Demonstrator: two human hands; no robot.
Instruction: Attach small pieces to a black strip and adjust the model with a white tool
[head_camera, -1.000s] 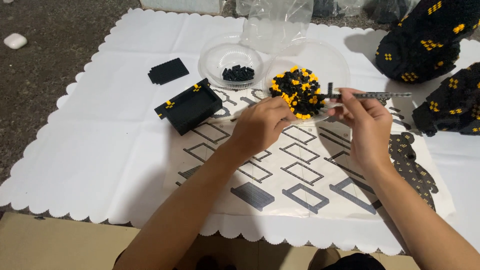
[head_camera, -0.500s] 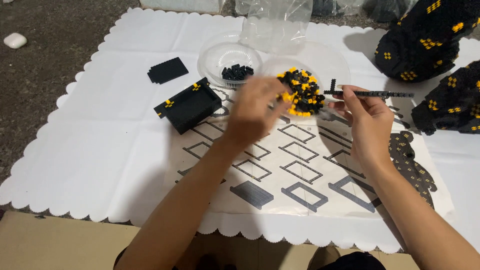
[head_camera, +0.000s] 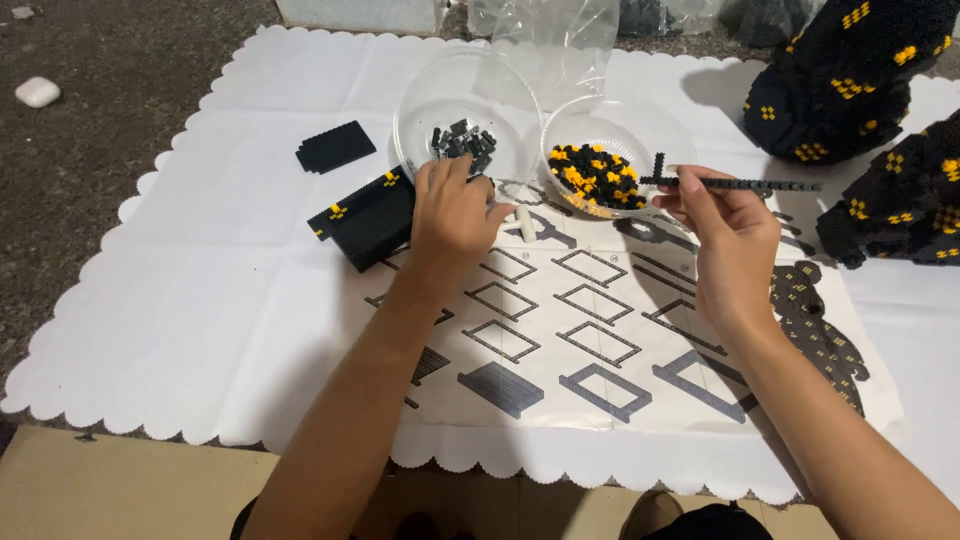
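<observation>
The thin black strip (head_camera: 740, 184) is a long, narrow assembly of small building bricks with a short crosspiece near its left end. It is held level above the printed instruction sheet (head_camera: 600, 330), just right of the clear bowl of black and yellow pieces (head_camera: 610, 165), with its right end pointing toward the large black and yellow brick models (head_camera: 860, 80).

The right hand (head_camera: 725, 230) is closed around the strip: thumb and fingers pinch it near the crosspiece, the remaining fingers curled beneath.

The left hand (head_camera: 455, 215) is loosely curled, palm down. Its fingertips rest at the near rim of the clear bowl of dark pieces (head_camera: 465, 115), at the small heap of bricks inside. Whether it has a piece between its fingers cannot be told.

A black brick block with yellow studs (head_camera: 365, 218) lies just left of the left hand. A flat black plate (head_camera: 335, 146) lies further left on the white scalloped cloth (head_camera: 180, 290). A small white tool (head_camera: 524, 222) lies on the sheet by the left thumb.
</observation>
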